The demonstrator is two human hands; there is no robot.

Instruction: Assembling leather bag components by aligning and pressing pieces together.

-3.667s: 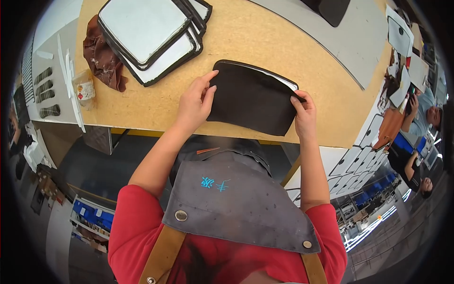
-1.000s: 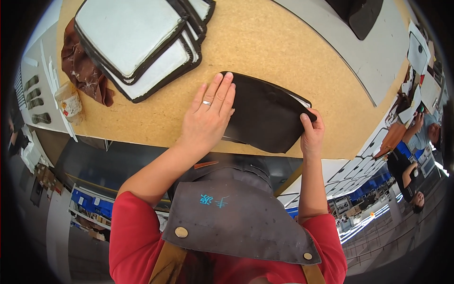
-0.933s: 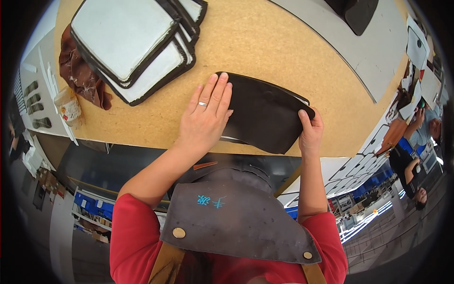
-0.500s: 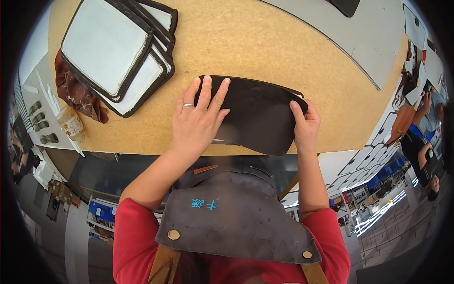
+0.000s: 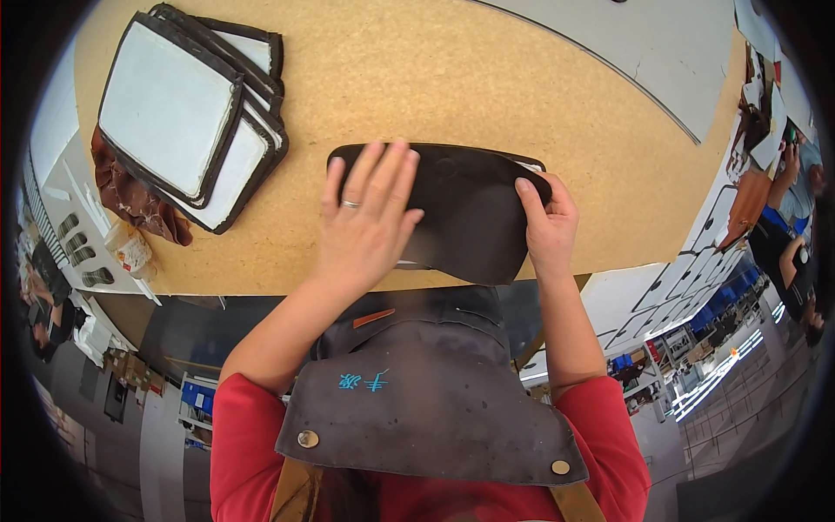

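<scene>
A dark brown leather piece (image 5: 461,209) lies near the table's front edge, over a panel whose white edge peeks out at the upper right and along the lower left. My left hand (image 5: 370,213) rests flat on the leather's left part, fingers stretched and slightly blurred. My right hand (image 5: 552,222) pinches the leather's right corner between thumb and fingers, holding it a little raised off the panel. Far left, a stack of white panels with dark leather borders (image 5: 170,109) lies on a crumpled reddish-brown leather piece (image 5: 130,196).
The tan tabletop (image 5: 348,87) carries a grey sheet (image 5: 635,52) at the far right. A jar with a stained label (image 5: 130,248) stands at the left edge. Two people (image 5: 787,226) are at the right rim, and another person (image 5: 43,304) at the left.
My left hand has shifted slightly across the leather, its fingers now blurred. The leather's left corner now shows beyond my fingers. My right hand keeps its pinch; the whole view has shifted a little.
</scene>
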